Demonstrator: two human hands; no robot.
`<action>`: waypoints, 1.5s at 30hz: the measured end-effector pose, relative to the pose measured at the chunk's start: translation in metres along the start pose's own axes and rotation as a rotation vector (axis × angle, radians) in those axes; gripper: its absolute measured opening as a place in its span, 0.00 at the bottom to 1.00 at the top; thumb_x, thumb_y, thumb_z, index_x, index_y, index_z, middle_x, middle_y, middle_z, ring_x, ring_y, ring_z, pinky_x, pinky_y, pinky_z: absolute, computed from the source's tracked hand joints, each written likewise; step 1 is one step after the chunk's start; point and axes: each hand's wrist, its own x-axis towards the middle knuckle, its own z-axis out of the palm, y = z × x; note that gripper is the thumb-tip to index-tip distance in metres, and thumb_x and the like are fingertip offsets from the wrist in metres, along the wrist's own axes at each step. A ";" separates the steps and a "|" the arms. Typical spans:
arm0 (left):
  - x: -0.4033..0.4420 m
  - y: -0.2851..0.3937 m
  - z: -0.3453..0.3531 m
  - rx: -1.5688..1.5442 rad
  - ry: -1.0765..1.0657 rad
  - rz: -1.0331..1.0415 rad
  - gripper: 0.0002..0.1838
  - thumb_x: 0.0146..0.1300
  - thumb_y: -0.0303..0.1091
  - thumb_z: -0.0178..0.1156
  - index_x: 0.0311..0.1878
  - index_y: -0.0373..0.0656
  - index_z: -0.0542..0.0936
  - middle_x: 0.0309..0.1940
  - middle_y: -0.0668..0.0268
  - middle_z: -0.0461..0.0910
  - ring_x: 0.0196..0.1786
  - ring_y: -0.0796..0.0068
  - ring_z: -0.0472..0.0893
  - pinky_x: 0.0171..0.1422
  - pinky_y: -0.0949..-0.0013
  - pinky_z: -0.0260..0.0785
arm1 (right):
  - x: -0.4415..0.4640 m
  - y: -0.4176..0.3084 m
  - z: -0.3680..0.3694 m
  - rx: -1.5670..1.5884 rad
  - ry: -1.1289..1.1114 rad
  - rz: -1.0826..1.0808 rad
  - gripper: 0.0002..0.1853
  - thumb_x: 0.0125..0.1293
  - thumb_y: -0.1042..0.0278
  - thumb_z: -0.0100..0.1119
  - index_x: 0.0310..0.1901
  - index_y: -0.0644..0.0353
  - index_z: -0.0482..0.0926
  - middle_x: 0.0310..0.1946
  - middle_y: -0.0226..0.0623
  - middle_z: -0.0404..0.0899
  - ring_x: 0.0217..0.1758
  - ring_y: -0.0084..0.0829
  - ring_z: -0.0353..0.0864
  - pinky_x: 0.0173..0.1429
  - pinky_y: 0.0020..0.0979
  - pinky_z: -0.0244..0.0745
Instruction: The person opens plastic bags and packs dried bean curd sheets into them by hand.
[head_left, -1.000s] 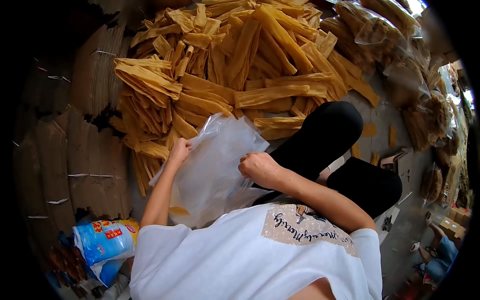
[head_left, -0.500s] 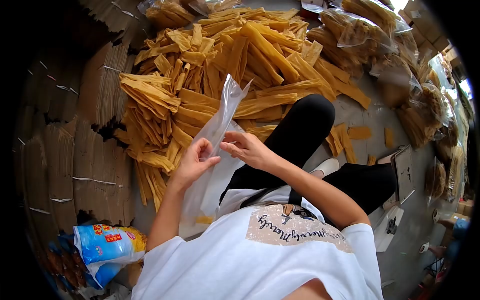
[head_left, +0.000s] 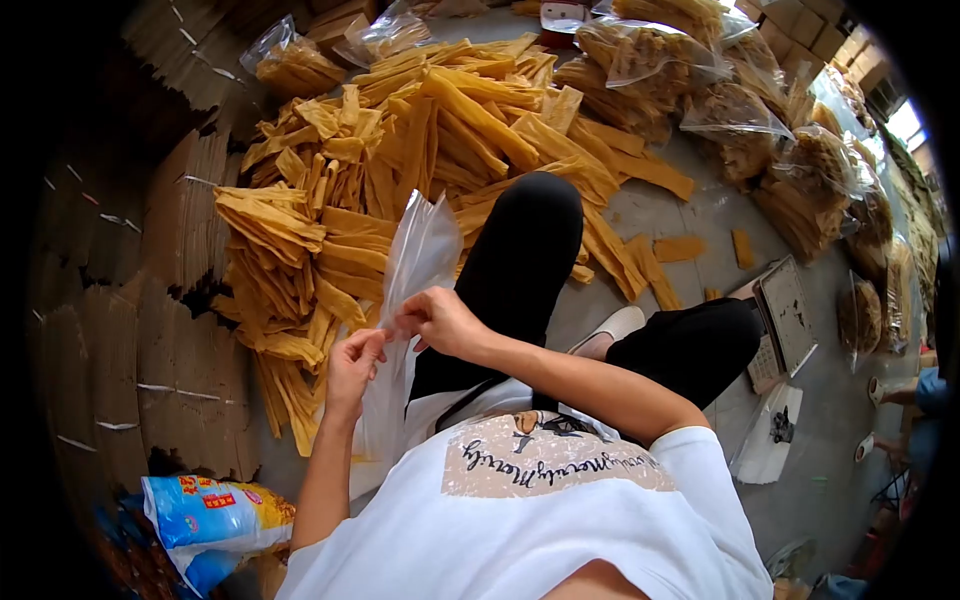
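A clear plastic bag (head_left: 421,245) stands upright in front of my body, its top leaning against a heap of yellow dried bean curd sticks (head_left: 390,160). The fingers of my left hand (head_left: 352,370) are pinched at the bag's left edge. My right hand (head_left: 440,318) has its thumb and fingertips closed on the plastic, close beside the left. The lower part of the bag hangs down between my left forearm and my lap.
Tied stacks of flat cardboard (head_left: 190,370) line the left side. Filled clear bags (head_left: 800,190) are piled along the right. A scale (head_left: 780,315) sits by my right knee, and a blue printed sack (head_left: 215,520) lies lower left. Part of another person (head_left: 905,392) shows at far right.
The view has shifted, so the heap appears further left. My hands have moved lower on the bag, and its top has opened out from a narrow fold into a wider sheet.
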 end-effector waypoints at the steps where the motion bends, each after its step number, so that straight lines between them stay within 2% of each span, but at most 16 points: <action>1: 0.001 -0.001 -0.003 -0.071 0.037 -0.057 0.05 0.55 0.24 0.63 0.35 0.36 0.81 0.25 0.73 0.75 0.22 0.89 0.69 0.25 0.84 0.58 | -0.003 -0.007 0.001 -0.027 -0.012 -0.008 0.05 0.52 0.83 0.49 0.27 0.74 0.75 0.20 0.42 0.77 0.22 0.28 0.79 0.26 0.29 0.79; 6: 0.019 -0.011 -0.004 0.004 0.086 0.027 0.15 0.53 0.23 0.63 0.47 0.40 0.76 0.18 0.73 0.72 0.21 0.89 0.68 0.23 0.83 0.57 | -0.009 -0.008 0.005 -0.149 0.133 -0.099 0.04 0.54 0.80 0.51 0.27 0.72 0.75 0.19 0.49 0.75 0.23 0.34 0.78 0.29 0.30 0.71; 8: 0.030 -0.021 -0.017 0.507 0.134 0.211 0.29 0.50 0.23 0.63 0.58 0.46 0.70 0.17 0.69 0.71 0.20 0.81 0.70 0.24 0.77 0.61 | -0.007 -0.012 0.001 -0.076 0.241 -0.134 0.04 0.57 0.79 0.50 0.28 0.70 0.73 0.19 0.46 0.75 0.23 0.32 0.77 0.30 0.29 0.70; 9: 0.036 -0.036 -0.032 0.796 0.038 0.185 0.38 0.48 0.23 0.60 0.65 0.53 0.63 0.21 0.65 0.72 0.23 0.72 0.73 0.30 0.65 0.66 | -0.006 -0.014 0.000 0.004 0.332 -0.161 0.04 0.60 0.78 0.49 0.30 0.68 0.72 0.20 0.42 0.74 0.24 0.30 0.76 0.30 0.29 0.69; 10: 0.039 -0.077 -0.053 0.801 0.028 0.190 0.38 0.48 0.23 0.60 0.65 0.53 0.63 0.21 0.65 0.72 0.23 0.72 0.73 0.30 0.65 0.66 | -0.005 -0.019 -0.006 0.008 0.344 -0.163 0.04 0.60 0.78 0.49 0.30 0.68 0.72 0.20 0.42 0.74 0.24 0.30 0.76 0.30 0.29 0.69; 12: 0.047 -0.157 -0.087 1.549 -0.143 0.600 0.27 0.49 0.27 0.60 0.57 0.47 0.70 0.26 0.66 0.74 0.27 0.73 0.73 0.30 0.71 0.67 | 0.002 -0.031 -0.027 0.185 0.483 -0.231 0.06 0.69 0.73 0.42 0.35 0.63 0.69 0.23 0.28 0.67 0.23 0.19 0.67 0.26 0.24 0.75; 17: 0.007 -0.205 -0.155 1.116 -0.480 -0.263 0.29 0.49 0.28 0.61 0.58 0.44 0.69 0.32 0.63 0.73 0.33 0.71 0.72 0.37 0.71 0.65 | 0.009 -0.057 -0.097 0.527 0.666 -0.332 0.07 0.71 0.70 0.40 0.35 0.59 0.67 0.22 0.26 0.63 0.20 0.17 0.63 0.22 0.22 0.72; 23: -0.015 -0.215 -0.208 0.946 -0.653 -0.677 0.31 0.48 0.29 0.63 0.59 0.41 0.67 0.39 0.60 0.72 0.41 0.68 0.71 0.45 0.70 0.63 | -0.007 -0.105 -0.183 0.529 0.955 -0.572 0.09 0.71 0.66 0.42 0.32 0.55 0.69 0.18 0.23 0.64 0.16 0.15 0.60 0.18 0.18 0.61; 25: -0.011 -0.211 -0.217 0.900 -0.684 -0.763 0.32 0.48 0.30 0.63 0.60 0.40 0.67 0.42 0.59 0.72 0.44 0.67 0.71 0.48 0.70 0.62 | -0.021 -0.111 -0.224 0.366 1.228 -0.619 0.08 0.71 0.66 0.42 0.32 0.50 0.70 0.18 0.19 0.63 0.16 0.11 0.57 0.18 0.15 0.54; 30: 0.039 -0.184 -0.223 0.871 -0.693 -0.751 0.34 0.48 0.31 0.64 0.61 0.37 0.65 0.48 0.56 0.71 0.50 0.65 0.70 0.54 0.70 0.61 | -0.094 -0.110 -0.296 0.276 1.691 -0.661 0.06 0.68 0.66 0.46 0.40 0.57 0.72 0.23 0.23 0.66 0.16 0.12 0.59 0.16 0.14 0.54; 32: 0.072 -0.168 -0.218 0.886 -0.665 -0.668 0.35 0.48 0.31 0.65 0.61 0.36 0.65 0.50 0.55 0.71 0.53 0.64 0.70 0.57 0.70 0.60 | -0.129 -0.101 -0.308 0.230 1.566 -0.730 0.06 0.66 0.70 0.47 0.42 0.59 0.71 0.21 0.23 0.65 0.16 0.12 0.60 0.16 0.15 0.55; 37: 0.149 -0.134 -0.186 0.699 -0.650 -0.383 0.37 0.47 0.32 0.66 0.62 0.34 0.63 0.56 0.52 0.70 0.59 0.62 0.69 0.64 0.69 0.59 | -0.154 -0.103 -0.297 -0.246 1.786 -0.823 0.04 0.64 0.74 0.50 0.39 0.61 0.69 0.22 0.25 0.67 0.18 0.13 0.61 0.19 0.15 0.56; 39: 0.136 -0.085 -0.118 1.062 -0.759 -0.352 0.36 0.40 0.37 0.71 0.56 0.39 0.70 0.49 0.57 0.75 0.53 0.63 0.74 0.57 0.61 0.67 | -0.169 -0.109 -0.303 -0.228 1.877 -0.897 0.03 0.64 0.74 0.50 0.38 0.61 0.69 0.23 0.26 0.68 0.18 0.13 0.62 0.20 0.16 0.56; 42: 0.117 -0.173 -0.106 1.167 -1.196 -0.195 0.41 0.35 0.35 0.74 0.58 0.40 0.69 0.56 0.56 0.71 0.58 0.59 0.70 0.62 0.64 0.62 | -0.195 -0.126 -0.309 -0.224 2.094 -1.033 0.02 0.65 0.74 0.49 0.37 0.61 0.69 0.23 0.27 0.67 0.21 0.15 0.62 0.23 0.18 0.57; 43: 0.105 -0.221 -0.109 1.213 -1.271 -0.146 0.45 0.33 0.33 0.75 0.61 0.42 0.67 0.59 0.56 0.69 0.61 0.56 0.68 0.65 0.65 0.59 | -0.222 -0.120 -0.325 -0.242 1.978 -1.107 0.04 0.66 0.73 0.49 0.39 0.62 0.69 0.24 0.30 0.71 0.24 0.18 0.68 0.26 0.19 0.63; 45: 0.077 -0.274 -0.102 0.902 -1.394 -0.200 0.39 0.36 0.32 0.72 0.58 0.43 0.69 0.55 0.55 0.69 0.58 0.55 0.68 0.62 0.63 0.60 | -0.218 -0.131 -0.310 -0.424 2.015 -1.041 0.05 0.66 0.71 0.49 0.40 0.63 0.69 0.26 0.33 0.73 0.26 0.20 0.71 0.29 0.20 0.68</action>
